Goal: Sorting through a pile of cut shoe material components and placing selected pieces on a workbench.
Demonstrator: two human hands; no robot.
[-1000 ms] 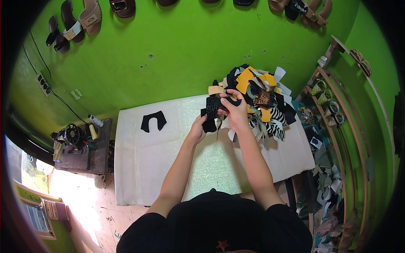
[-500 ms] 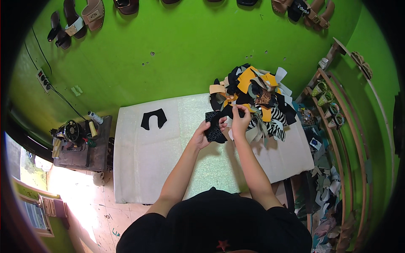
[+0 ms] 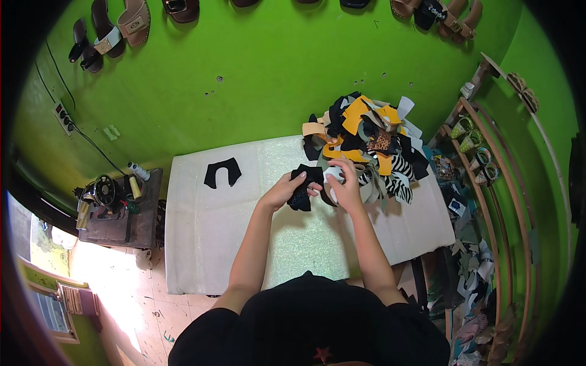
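Note:
My left hand (image 3: pixel 288 190) grips black material scraps (image 3: pixel 303 183), one with a faint grey pattern, above the middle of the table. Close beside it, my right hand (image 3: pixel 346 186) has its fingers bent around a pale scrap (image 3: pixel 333 175) at the near edge of a heap. That heap of scraps (image 3: pixel 381 143) mixes black, yellow, grey, zebra-striped and leopard-print pieces. Apart on the left of the table lies a black arch-shaped cutout (image 3: pixel 222 173).
A white sheet covers the table (image 3: pixel 207 244). To the left stands a sewing machine (image 3: pixel 104 195) with thread spools (image 3: pixel 139 171). Sandals (image 3: pixel 133 21) hang along the green wall. On the right are a wooden rack (image 3: pixel 497 226) and scraps piled on the floor (image 3: pixel 470 274).
My left hand has drawn the black scraps slightly left, and they now hang folded differently. My right hand has come away from the black material and its fingers are now around a pale scrap.

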